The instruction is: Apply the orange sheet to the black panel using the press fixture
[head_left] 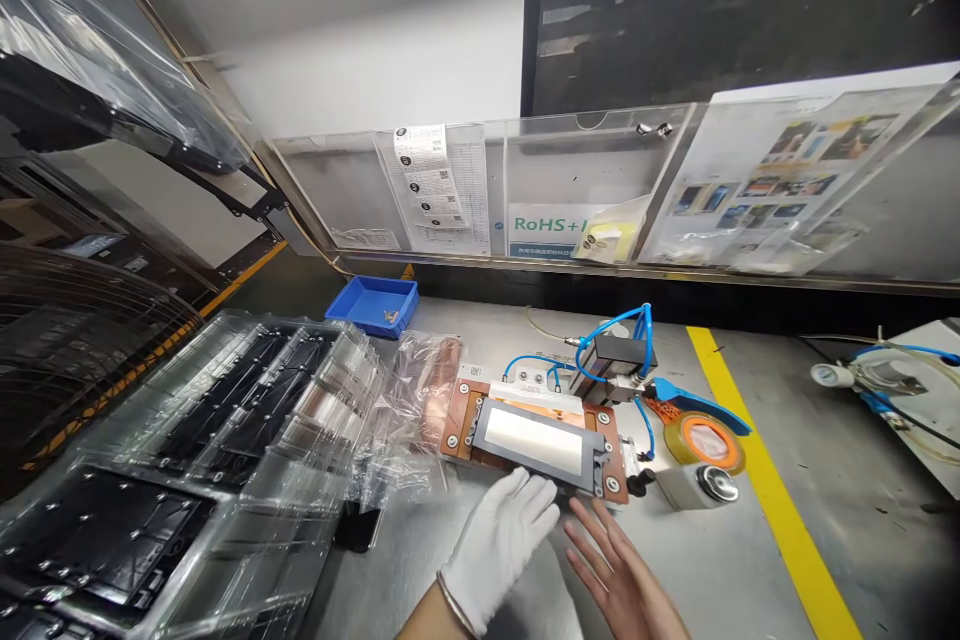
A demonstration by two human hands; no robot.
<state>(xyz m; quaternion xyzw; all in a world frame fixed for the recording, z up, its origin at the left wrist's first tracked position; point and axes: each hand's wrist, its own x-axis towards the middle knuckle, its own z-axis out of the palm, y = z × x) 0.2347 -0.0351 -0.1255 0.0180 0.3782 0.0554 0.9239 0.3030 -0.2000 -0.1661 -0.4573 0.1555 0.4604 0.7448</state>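
Observation:
My left hand [501,540], in a white glove, reaches to the near edge of a black-framed panel with a white face [534,441]; its fingertips touch or almost touch the frame. The panel lies in a copper-coloured fixture [459,412] on the bench. My bare right hand [619,572] hovers flat with fingers spread, just in front of the fixture's near right corner, holding nothing.
Stacks of clear plastic trays with black parts [225,420] fill the left. A blue bin [373,305] stands behind. Blue air hoses and a block [616,352] sit behind the fixture, a tape roll [703,441] and a metal button box [697,486] to its right. A yellow line [757,460] crosses the bench.

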